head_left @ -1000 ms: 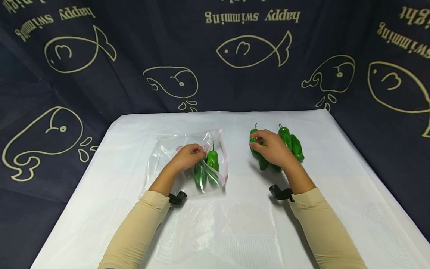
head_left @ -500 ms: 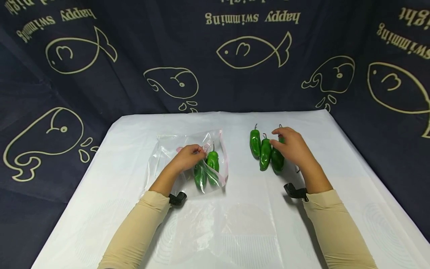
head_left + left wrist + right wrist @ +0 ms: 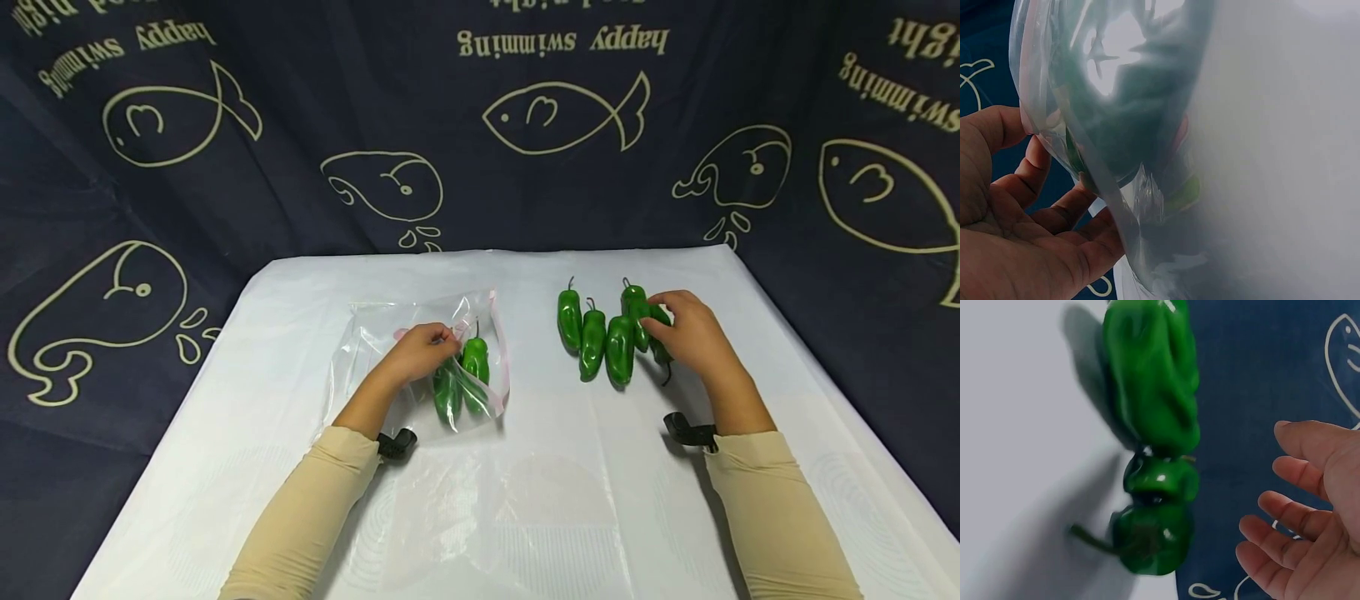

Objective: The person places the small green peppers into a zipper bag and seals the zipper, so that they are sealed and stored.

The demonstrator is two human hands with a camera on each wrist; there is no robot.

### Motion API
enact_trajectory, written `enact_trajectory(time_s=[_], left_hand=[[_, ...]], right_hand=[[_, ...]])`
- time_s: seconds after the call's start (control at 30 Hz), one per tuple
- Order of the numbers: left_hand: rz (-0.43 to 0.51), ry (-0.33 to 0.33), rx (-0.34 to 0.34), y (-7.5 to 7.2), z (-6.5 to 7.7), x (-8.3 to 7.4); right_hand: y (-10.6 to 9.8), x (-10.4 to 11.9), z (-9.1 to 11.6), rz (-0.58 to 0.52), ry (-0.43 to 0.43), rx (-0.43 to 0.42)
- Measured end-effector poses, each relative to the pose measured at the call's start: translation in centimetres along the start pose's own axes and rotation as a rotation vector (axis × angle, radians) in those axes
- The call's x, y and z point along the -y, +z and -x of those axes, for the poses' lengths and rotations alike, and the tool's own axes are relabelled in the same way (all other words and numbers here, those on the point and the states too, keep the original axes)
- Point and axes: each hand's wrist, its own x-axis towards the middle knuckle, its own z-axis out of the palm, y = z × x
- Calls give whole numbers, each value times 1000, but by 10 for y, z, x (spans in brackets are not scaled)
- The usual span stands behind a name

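On the left of the table lies a clear plastic bag (image 3: 362, 358) with a pink-edged opening. Two green peppers (image 3: 476, 358) show inside it. My left hand (image 3: 420, 350) pinches the bag's edge between thumb and fingers; up close in the left wrist view, the film (image 3: 1147, 206) bulges over something green. To the right, several green peppers (image 3: 592, 342) with thin stems lie in a loose row. Over the rightmost pepper (image 3: 660, 350) hovers my right hand (image 3: 693, 332), partly covering it. The right wrist view has that hand's fingers (image 3: 1272, 544) spread and apart from the peppers (image 3: 1154, 381).
A white cloth (image 3: 540, 517) covers the table. Behind and beside it hangs a dark blue curtain (image 3: 450, 75) printed with fish and whales. Each wrist carries a small black camera (image 3: 686, 431). White cloth separates the bag from the pepper row.
My right hand has moved right along the peppers, from the leftmost to the rightmost, uncovering those on the left. The left hand and the bag stay in place.
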Motion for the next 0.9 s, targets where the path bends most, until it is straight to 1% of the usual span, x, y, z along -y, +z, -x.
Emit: enact_trajectory(time_s=[0.1,0.27,0.5,0.63,0.9], left_hand=[[-1,1,-1,0,0,0],[2,-5,2,-1,0,0],[1,-2,4,-1,0,1],[-1,1,4,-2,-1,1],[-1,0,8,-1,-1,0]], right_hand=[[0,-7,-1,2,16,15],[1,-19,-3,7,51,64],[3,-28,-8,20,101,144],[6,-33,-10,35,111,156],[11,-41,-7,19,138,203]])
